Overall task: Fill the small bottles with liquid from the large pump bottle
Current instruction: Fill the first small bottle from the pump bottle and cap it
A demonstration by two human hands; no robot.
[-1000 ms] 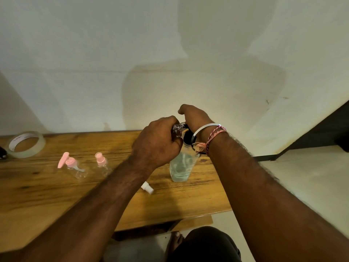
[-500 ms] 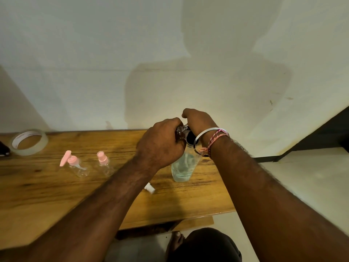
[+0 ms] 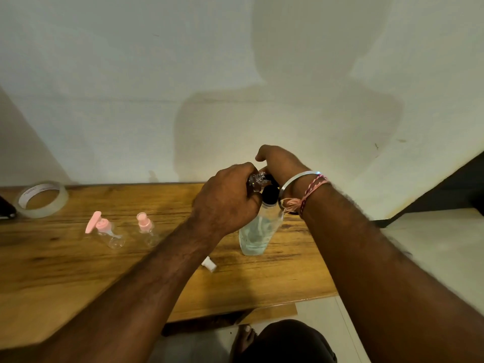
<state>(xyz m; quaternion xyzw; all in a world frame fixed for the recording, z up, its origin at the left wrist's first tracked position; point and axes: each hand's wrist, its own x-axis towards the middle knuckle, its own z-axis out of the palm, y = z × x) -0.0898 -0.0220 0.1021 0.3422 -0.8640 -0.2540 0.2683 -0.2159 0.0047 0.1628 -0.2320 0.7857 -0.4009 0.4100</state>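
Observation:
The large pump bottle [image 3: 255, 235], clear with pale liquid and a black collar, stands on the wooden table [image 3: 65, 279]. My left hand [image 3: 226, 203] grips a small clear bottle [image 3: 256, 180], its open neck held beside the pump head. My right hand [image 3: 281, 163] rests over the pump head, which it hides. Two more small clear bottles stand to the left: one with a pink pump top [image 3: 104, 231] and one with a pink cap [image 3: 146, 229]. A small white cap [image 3: 209, 264] lies on the table beside my left forearm.
A roll of clear tape [image 3: 42, 199] lies at the table's far left, beside a dark object [image 3: 6, 212] at the frame edge. A pale wall rises right behind the table. My foot and knee show below the table's front edge.
Both hands stay at the pump head with the small bottle. The view has shifted slightly; nothing on the table has moved.

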